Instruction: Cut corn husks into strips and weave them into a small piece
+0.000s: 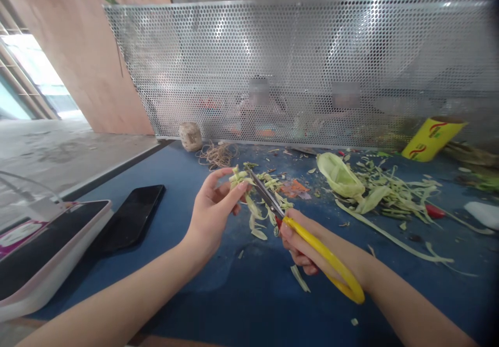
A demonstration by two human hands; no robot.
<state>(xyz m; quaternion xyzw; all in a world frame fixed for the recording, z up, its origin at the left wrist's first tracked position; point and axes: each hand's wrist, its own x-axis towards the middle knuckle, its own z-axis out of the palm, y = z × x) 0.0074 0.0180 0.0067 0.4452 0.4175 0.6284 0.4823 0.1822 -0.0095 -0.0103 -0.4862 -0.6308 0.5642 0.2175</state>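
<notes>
My left hand pinches a small pale green leaf piece between thumb and fingers, above the blue table. My right hand grips yellow-handled scissors, whose metal blades point up and left and touch the leaf piece. Thin cut strips hang and lie just below the blades.
A heap of green leaves and strips lies to the right, with a yellow cup tipped behind it. A black phone and a white scale sit at the left. A twine ball and rubber bands lie by the perforated metal screen.
</notes>
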